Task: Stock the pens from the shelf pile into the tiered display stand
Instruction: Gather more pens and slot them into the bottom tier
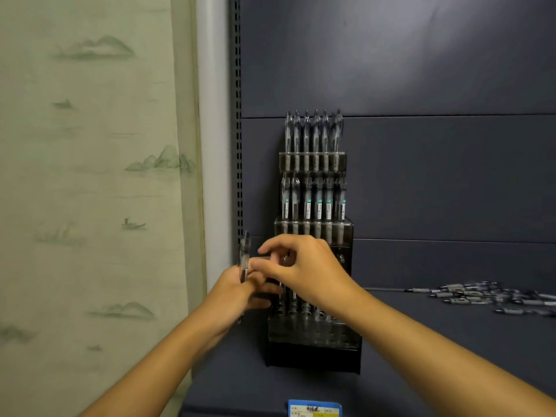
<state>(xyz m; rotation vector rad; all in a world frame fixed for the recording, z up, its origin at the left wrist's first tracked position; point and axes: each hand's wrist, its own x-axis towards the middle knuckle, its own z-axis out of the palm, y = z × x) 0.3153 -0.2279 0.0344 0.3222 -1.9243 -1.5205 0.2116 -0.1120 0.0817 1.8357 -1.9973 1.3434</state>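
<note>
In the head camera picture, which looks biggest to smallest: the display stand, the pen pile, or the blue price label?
1. Display stand
2. Pen pile
3. Blue price label, though the frame edge cuts it off, so its full size is unsure.

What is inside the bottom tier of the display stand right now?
The bottom tier shows round slots, a few holding pens. The right hand and left hand cover its upper part, so no exact count.

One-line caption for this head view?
Both hands, left hand holding a pen, work at the tiered display stand's lower tier; loose pens wait on the shelf.
</note>
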